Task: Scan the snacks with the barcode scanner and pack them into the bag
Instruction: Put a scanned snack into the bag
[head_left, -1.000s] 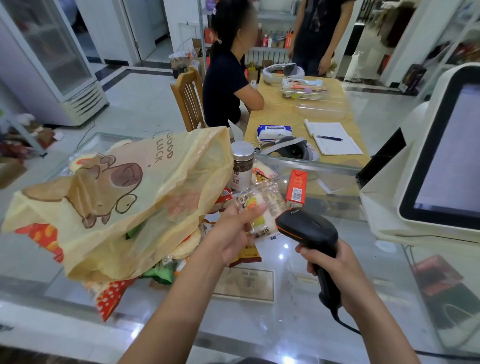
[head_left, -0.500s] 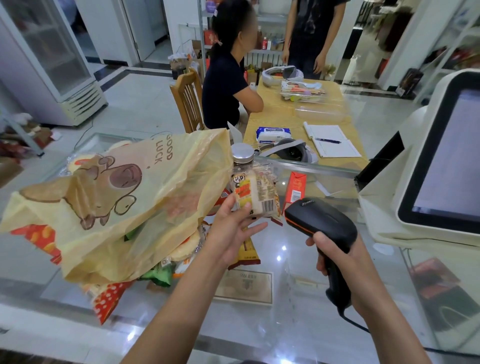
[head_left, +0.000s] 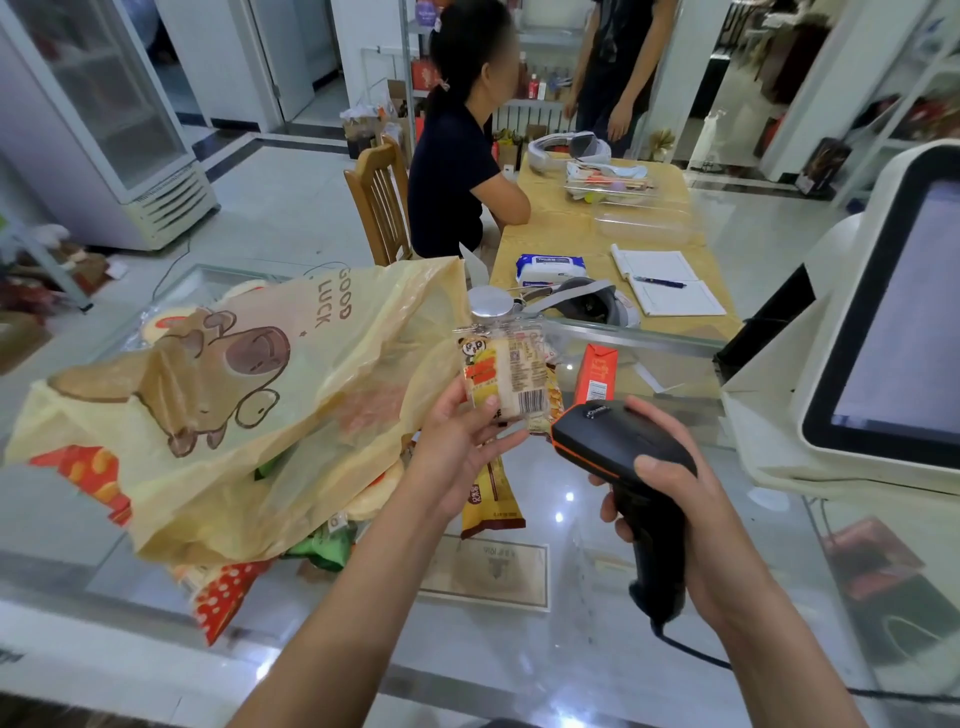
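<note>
My left hand (head_left: 460, 447) holds a clear-wrapped snack packet (head_left: 511, 376) upright above the glass counter, its barcode side turned toward me. Just right of it, my right hand (head_left: 670, 499) grips the handle of the black barcode scanner (head_left: 618, 441), whose head points at the packet's lower edge. A yellow plastic bag (head_left: 234, 395) printed with a cartoon animal and "GOOD LUCK" lies on the left over a heap of snacks. A yellow snack bar (head_left: 491, 501) lies on the glass under my left hand.
A red carton (head_left: 597, 371) and a silver-lidded jar (head_left: 491, 301) stand behind the packet. The white checkout screen (head_left: 883, 322) fills the right side. Beyond the glass counter (head_left: 571, 649) a person sits at a wooden table (head_left: 561, 228); another person stands behind it.
My left hand lifted the snack packet off the counter and turned its barcode up. My right hand raised the scanner and brought its head close to the packet.
</note>
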